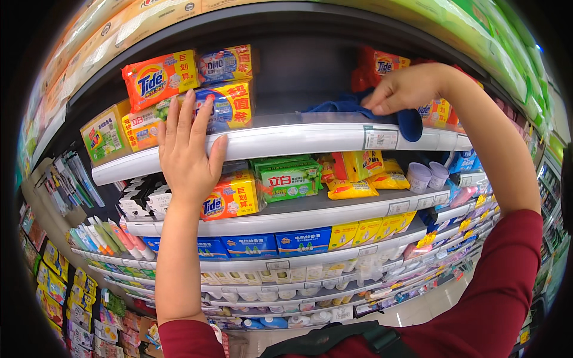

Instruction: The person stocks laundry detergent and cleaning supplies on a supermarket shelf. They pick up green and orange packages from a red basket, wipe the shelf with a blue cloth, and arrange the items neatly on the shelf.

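My right hand [403, 89] grips a dark blue cloth [340, 106] on the top shelf [291, 139]; one end of the cloth hangs over the shelf's front edge. My left hand [188, 143] lies with spread fingers against the left part of that edge, its fingertips by the soap packs, holding nothing. Around those fingertips are an orange Tide soap pack [156, 80], a blue soap pack [228, 105] and a yellow-orange soap pack [141, 129]. Another blue pack [224, 65] sits on top at the back. Behind my right hand are red Tide packs [385, 62].
On the shelf below stand green soap packs [291, 179], yellow packs [353, 188] and lilac tubs [419, 176]. Blue boxes [302, 241] and yellow boxes [369, 230] line a lower shelf. Toothbrush packs [78, 174] hang at left. Large plastic-wrapped packs [474, 27] are overhead.
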Demonstrator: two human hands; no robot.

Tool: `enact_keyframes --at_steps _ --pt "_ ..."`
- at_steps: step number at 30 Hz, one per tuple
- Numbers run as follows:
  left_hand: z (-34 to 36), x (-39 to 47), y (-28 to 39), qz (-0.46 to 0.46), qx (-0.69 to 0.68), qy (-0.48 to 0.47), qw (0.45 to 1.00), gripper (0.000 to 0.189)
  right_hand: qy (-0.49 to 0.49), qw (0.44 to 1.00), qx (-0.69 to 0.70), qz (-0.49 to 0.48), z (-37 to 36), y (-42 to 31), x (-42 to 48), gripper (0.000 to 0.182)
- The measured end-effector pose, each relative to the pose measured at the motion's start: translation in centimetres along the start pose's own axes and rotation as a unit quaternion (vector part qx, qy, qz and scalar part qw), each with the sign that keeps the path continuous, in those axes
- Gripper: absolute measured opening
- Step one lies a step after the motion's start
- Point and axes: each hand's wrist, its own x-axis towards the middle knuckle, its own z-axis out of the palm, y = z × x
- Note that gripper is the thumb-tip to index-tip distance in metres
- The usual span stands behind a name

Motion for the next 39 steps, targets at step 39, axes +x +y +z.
enact_keyframes --at_steps 39 --pt "-0.1 -0.2 -0.6 -0.001 -0.002 0.014 1.000 0.047 -0.026 0.960 0.266 -0.089 -0.1 -4.7 3.6 0.048"
